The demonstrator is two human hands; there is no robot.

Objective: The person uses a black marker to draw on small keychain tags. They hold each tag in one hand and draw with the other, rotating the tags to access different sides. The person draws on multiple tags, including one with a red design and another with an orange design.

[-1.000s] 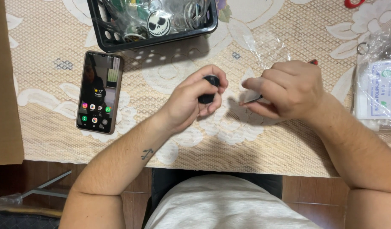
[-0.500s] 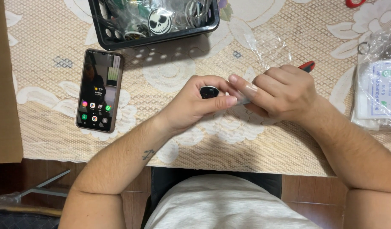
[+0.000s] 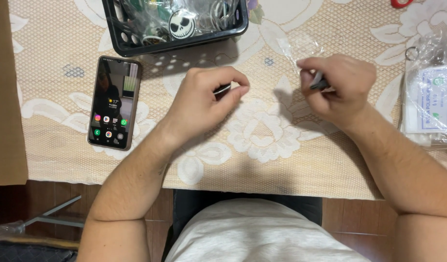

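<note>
Here the left hand [image 3: 204, 99] pinches a small dark ring [image 3: 223, 89] between thumb and fingertips, edge-on, its thin line slanting up toward the right, above the lace-covered surface [image 3: 262, 145]. The right hand [image 3: 337, 87] is well apart, closed around a dark tool [image 3: 318, 81] whose short visible end points up-left. A phone [image 3: 113, 103] lies left, below a black basket [image 3: 180, 43].

Head camera looks down, apparently close, at table [image 3: 281, 160].
</note>
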